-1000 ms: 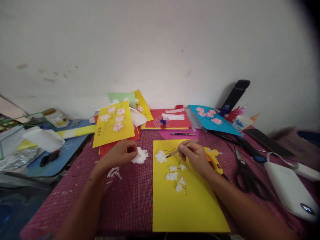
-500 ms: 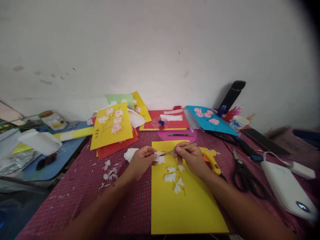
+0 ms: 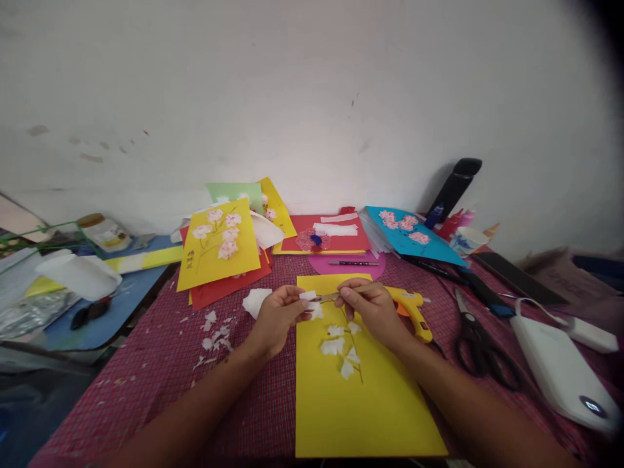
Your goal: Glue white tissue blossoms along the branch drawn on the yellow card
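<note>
My left hand (image 3: 281, 313) pinches a small white paper piece (image 3: 308, 296) between thumb and fingers, above the top left of a yellow sheet (image 3: 365, 416). Closed around a slim tan tool (image 3: 329, 297), my right hand (image 3: 363, 304) holds the narrow tip against or very near that paper. I cannot tell whether the tool is tweezers or a brush. Below the hands, several white paper petals (image 3: 333, 346) sit along a thin drawn stem (image 3: 359, 370) on the sheet. Crumpled white paper (image 3: 255, 301) lies behind my left hand.
White scraps (image 3: 217, 339) litter the checked tablecloth (image 3: 160, 377) at left. A yellow glue gun (image 3: 412, 309), black scissors (image 3: 480, 344) and a white power bank (image 3: 556, 364) lie to the right. Finished flower cards (image 3: 219, 244) and a blue card (image 3: 412, 237) stand at the back.
The white paper between my left fingers has turned, and its strips now stand apart around the tool's tip. My right hand has shifted slightly left.
</note>
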`<state>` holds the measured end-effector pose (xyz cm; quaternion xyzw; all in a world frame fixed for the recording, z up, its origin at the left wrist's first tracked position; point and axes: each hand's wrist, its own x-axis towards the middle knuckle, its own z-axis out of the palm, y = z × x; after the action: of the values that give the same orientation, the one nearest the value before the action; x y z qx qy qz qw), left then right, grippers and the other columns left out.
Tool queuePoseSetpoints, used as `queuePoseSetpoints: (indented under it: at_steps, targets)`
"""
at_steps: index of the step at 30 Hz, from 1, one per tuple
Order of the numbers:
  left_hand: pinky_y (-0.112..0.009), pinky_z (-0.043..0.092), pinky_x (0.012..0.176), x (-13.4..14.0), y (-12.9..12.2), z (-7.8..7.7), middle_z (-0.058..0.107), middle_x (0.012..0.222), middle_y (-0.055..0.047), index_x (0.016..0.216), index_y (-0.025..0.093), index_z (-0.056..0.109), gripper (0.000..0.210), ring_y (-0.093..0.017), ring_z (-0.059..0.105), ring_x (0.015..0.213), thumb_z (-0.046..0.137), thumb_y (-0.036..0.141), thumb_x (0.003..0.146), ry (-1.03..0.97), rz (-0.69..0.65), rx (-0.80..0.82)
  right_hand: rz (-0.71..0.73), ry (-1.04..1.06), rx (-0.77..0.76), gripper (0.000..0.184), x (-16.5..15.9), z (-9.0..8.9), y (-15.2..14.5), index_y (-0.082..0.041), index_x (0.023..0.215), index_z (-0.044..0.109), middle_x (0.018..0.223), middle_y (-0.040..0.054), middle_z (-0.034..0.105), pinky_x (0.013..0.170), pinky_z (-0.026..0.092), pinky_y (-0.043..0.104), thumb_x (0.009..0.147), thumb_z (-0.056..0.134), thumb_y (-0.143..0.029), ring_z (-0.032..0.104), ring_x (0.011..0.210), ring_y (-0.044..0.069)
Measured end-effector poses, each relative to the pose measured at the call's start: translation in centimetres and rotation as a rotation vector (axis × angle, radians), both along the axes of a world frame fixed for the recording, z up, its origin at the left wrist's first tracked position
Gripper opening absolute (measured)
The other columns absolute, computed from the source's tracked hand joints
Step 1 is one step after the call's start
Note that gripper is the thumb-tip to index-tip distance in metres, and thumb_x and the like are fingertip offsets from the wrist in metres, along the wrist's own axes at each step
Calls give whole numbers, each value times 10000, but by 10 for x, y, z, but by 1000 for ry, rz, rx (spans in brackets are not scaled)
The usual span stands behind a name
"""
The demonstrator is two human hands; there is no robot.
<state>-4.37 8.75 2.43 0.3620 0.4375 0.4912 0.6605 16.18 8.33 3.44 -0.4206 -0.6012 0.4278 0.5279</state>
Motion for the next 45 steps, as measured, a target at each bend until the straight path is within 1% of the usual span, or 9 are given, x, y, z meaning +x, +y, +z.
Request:
queuePoseSetpoints:
  at_steps: [7,10,15,19,25,28,33,40,45]
  targets:
    - [-230,541,648,1,-1,4,676,752,0,877,163,587,363,-108,645,671,831,219,615,-1,8,-12,-1,-18,12,304,0,2,0,-188,687,725,718,31,672,422,411,242,885,610,-389,529,459,102]
    - [-238,540,647,0,-2,5,704,798,-29,918,161,597,346,-134,672,707,797,198,638,-10,-9,-5,-20,-3,6,301,0,1,1,-189,684,725,723,35,679,425,417,250,876,619,-396,527,450,104]
    - [-263,539,636,-2,-3,6,731,864,-71,990,156,607,385,-194,704,768,766,176,640,-18,-47,5,-69,-14,3,348,1,5,3,-190,604,703,596,33,649,429,416,252,863,633,-413,519,445,119]
    - [-263,540,648,-2,-2,3,730,879,-71,979,151,615,392,-173,689,761,810,215,646,-3,-60,25,-61,-5,-9,364,2,4,5,-174,582,687,554,24,626,430,397,238,867,633,-394,510,430,106]
    - [-253,537,647,-3,-1,-3,687,767,-10,949,145,632,337,-121,648,676,814,216,674,6,-84,61,3,48,-50,312,3,-1,7,-148,655,705,678,34,657,434,380,232,861,644,-374,509,432,83]
    - [-241,524,624,-2,-1,-4,679,758,-1,931,145,626,334,-111,640,641,819,221,669,23,-93,59,35,62,-70,288,2,-2,6,-146,684,703,689,34,656,438,383,230,860,648,-368,521,446,86]
    - [-234,514,602,-1,-2,-4,660,739,14,920,144,624,346,-101,624,617,828,213,649,29,-100,50,80,115,-107,209,1,-4,5,-156,817,700,673,26,671,423,381,224,845,670,-361,526,445,95]
    - [-222,510,617,1,-2,-1,656,723,19,905,141,626,360,-92,618,623,836,189,617,-5,-74,44,128,129,-117,188,3,-9,5,-166,796,734,763,39,672,425,393,220,836,686,-344,537,463,84]
    - [-219,507,615,2,-3,3,657,708,22,891,141,621,398,-92,617,613,853,183,569,-41,-35,17,171,129,-82,164,5,-11,3,-169,749,758,933,57,656,461,430,222,812,713,-314,561,497,65]
